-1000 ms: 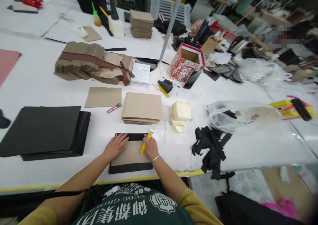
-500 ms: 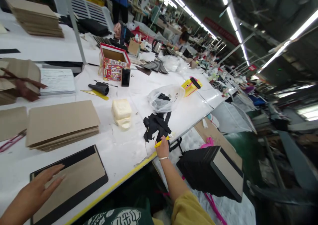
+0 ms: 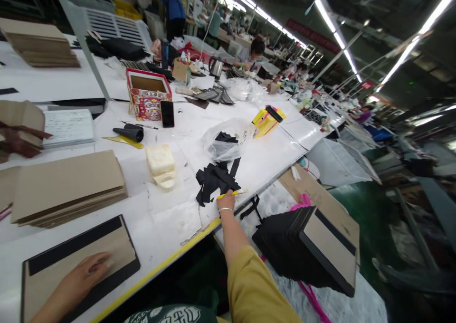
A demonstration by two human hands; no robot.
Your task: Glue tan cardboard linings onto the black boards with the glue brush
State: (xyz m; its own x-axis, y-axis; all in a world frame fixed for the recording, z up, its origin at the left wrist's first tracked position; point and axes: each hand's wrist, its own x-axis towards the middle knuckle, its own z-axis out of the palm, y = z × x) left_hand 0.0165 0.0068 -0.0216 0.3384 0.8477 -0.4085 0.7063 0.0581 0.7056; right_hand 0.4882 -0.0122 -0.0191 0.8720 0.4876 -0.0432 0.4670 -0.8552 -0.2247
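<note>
My left hand (image 3: 83, 278) rests over a cardboard panel with black strips along its edges (image 3: 57, 261), its fingers loosely bent and slightly blurred, with nothing visible in them. In my right hand (image 3: 225, 203), wrapped by the fingers, is a yellow-handled brush (image 3: 235, 193) with a pale tip pointing right. That hand is at the table's front edge, right beside a loose pile of black strips (image 3: 213, 180). Behind the pile lies a clear plastic bag (image 3: 210, 140) with more black pieces inside. A cream-coloured block-shaped container (image 3: 160, 161) stands to the left of the pile.
A stack of cardboard sheets (image 3: 71, 185) lies behind the panel. Beyond stand a red patterned box (image 3: 147, 102), a phone (image 3: 167, 114) and a notebook (image 3: 67, 127). To the right, lower down, is a stack of black-edged panels (image 3: 302, 251). A yellow packet (image 3: 267, 123) lies farther back.
My left hand has moved right across the panel, and its outstretched fingers have bent. The right hand keeps the brush beside the black strips. The view has shifted slightly.
</note>
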